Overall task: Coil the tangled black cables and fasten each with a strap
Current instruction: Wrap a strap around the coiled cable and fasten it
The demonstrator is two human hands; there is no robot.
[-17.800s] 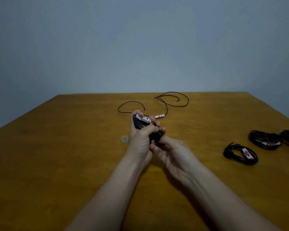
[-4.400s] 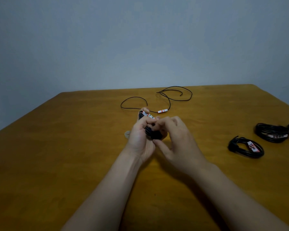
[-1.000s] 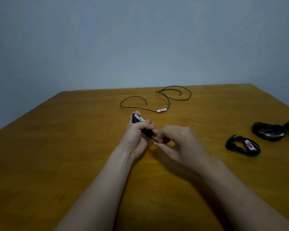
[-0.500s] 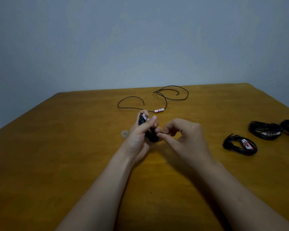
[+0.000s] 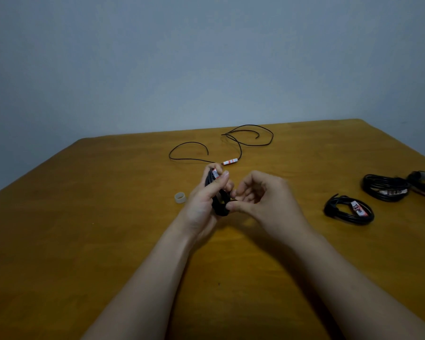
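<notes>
One black cable coil [image 5: 220, 209], left fingers [image 5: 218, 183] curled around it, right fingers [image 5: 234, 206] pinching its edge.

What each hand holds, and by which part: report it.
The left hand grips the coiled black cable bundle around its side; the right hand pinches the bundle's lower end between thumb and fingers, strap or cable unclear.

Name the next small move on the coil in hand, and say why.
Probably pull the strap end snug around the coiled cable: the left hand grips it and the right hand pinches at its lower end, though the strap itself is too small to see.
</notes>
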